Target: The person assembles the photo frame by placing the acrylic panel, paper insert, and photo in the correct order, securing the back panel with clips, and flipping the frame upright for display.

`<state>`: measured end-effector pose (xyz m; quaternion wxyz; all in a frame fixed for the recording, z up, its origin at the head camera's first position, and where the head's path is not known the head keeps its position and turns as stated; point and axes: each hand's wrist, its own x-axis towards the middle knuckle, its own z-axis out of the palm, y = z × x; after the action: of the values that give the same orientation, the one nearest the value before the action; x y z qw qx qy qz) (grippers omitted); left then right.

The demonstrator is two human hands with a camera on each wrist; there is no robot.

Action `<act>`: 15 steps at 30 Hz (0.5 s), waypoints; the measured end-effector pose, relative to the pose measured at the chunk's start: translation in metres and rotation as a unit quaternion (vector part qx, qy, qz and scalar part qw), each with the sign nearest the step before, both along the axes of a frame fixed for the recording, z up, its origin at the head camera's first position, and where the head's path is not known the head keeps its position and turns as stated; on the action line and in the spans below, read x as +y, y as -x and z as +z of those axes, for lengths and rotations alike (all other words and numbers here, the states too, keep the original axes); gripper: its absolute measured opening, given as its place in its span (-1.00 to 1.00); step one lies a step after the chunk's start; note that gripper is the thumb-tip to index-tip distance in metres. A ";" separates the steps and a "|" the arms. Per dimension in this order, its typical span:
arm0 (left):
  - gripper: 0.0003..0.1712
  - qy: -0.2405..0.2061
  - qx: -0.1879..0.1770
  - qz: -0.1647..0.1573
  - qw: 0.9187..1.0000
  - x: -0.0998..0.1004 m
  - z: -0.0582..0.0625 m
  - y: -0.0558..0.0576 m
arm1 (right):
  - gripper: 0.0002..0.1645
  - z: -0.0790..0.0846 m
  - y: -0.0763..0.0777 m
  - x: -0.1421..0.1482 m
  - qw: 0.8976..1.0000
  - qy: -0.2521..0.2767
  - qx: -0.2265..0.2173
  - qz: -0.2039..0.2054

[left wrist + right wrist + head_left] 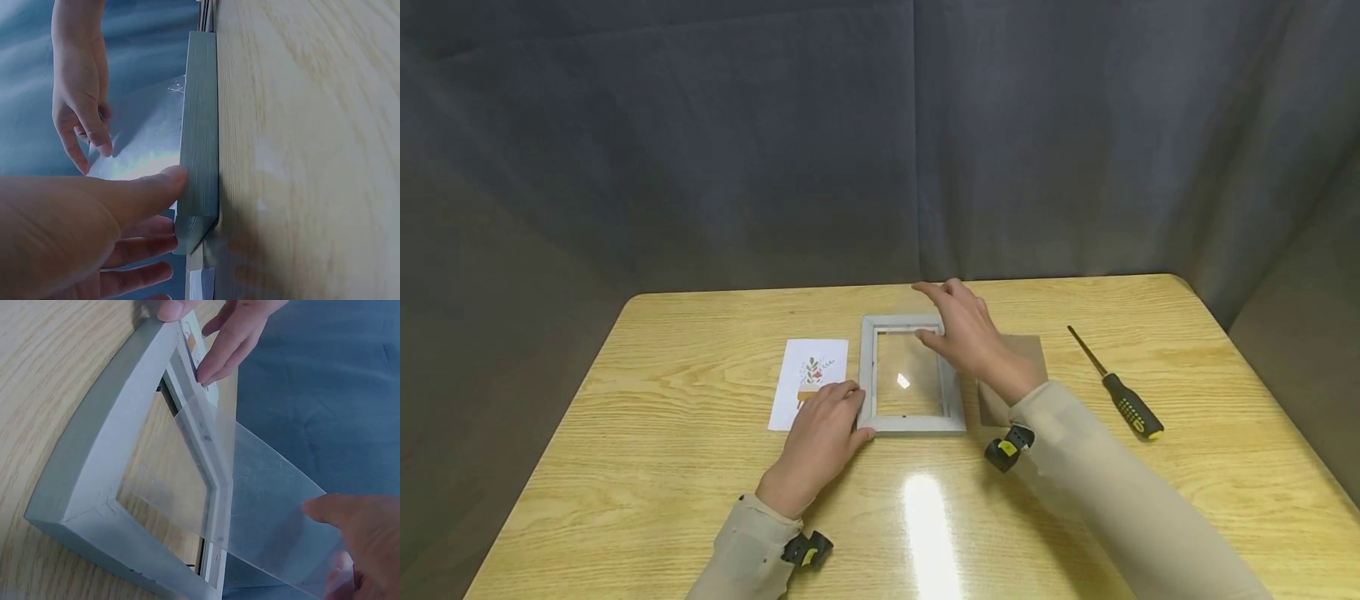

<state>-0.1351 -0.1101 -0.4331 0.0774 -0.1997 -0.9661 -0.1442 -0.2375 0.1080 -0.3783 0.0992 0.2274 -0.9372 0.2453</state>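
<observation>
Clear sheet (269,487) slants over the grey frame (912,425) on the table (625,467); your right hand (966,332) grips the sheet's edges, thumb and finger spread, while your left hand (823,425) holds the frame's near-left corner.

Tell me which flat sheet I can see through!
The clear sheet held by the right hand over the grey frame. Part of the frame shows through it, while the white flower picture and the brown board both hide the table.
</observation>
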 end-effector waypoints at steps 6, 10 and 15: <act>-0.36 -0.008 0.004 0.000 1.000 0.001 0.000 -0.001 | -0.20 -0.002 0.001 -0.002 1.000 -0.008 0.008 0.016; -0.37 -0.008 0.005 -0.001 1.000 0.001 -0.001 -0.001 | -0.20 -0.003 0.001 -0.002 1.000 -0.016 0.015 0.022; -0.37 -0.005 0.005 -0.002 1.000 0.000 -0.001 -0.002 | -0.20 -0.004 0.002 -0.003 0.998 -0.031 0.037 0.029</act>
<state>-0.1333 -0.1099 -0.4342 0.0825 -0.2021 -0.9645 -0.1486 -0.2394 0.1048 -0.3822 0.1189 0.2666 -0.9331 0.2100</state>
